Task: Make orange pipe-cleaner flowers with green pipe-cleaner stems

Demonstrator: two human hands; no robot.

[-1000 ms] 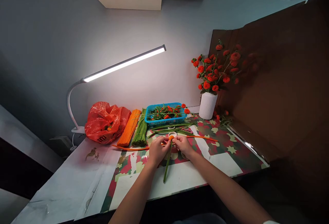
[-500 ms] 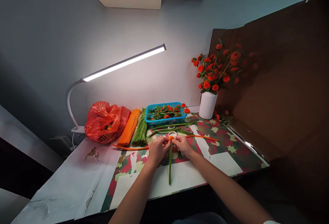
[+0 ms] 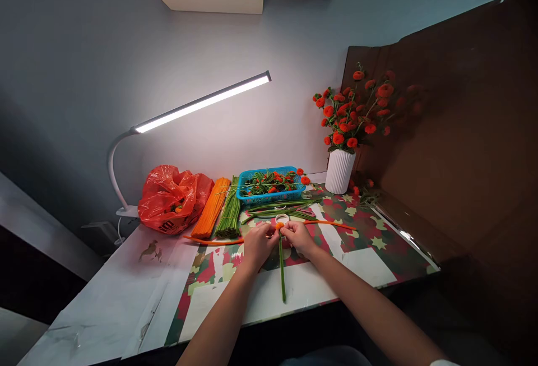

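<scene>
My left hand (image 3: 259, 244) and my right hand (image 3: 299, 237) meet in a pinch above the table, fingertips closed at a small orange tuft (image 3: 279, 226). From between them a bundle of green pipe cleaners (image 3: 282, 273) hangs down toward me like a stem. An orange pipe cleaner (image 3: 221, 242) sticks out to the left past my left hand, and an orange length (image 3: 330, 223) also runs out to the right beyond my right hand. My fingers hide how the pieces join. Just behind my fingertips lies a white ring-shaped roll (image 3: 282, 218).
Behind my hands lie loose green pipe cleaners (image 3: 260, 207) and a blue basket (image 3: 271, 197) of flower pieces. Orange (image 3: 211, 209) and green (image 3: 229, 212) bundles sit left, beside a red plastic bag (image 3: 168, 209) and lamp (image 3: 202, 102). A white vase (image 3: 339, 172) of orange-red flowers stands right.
The lower end of the green stem has swung slightly to the right. Both hands keep their pinch in nearly the same place.
</scene>
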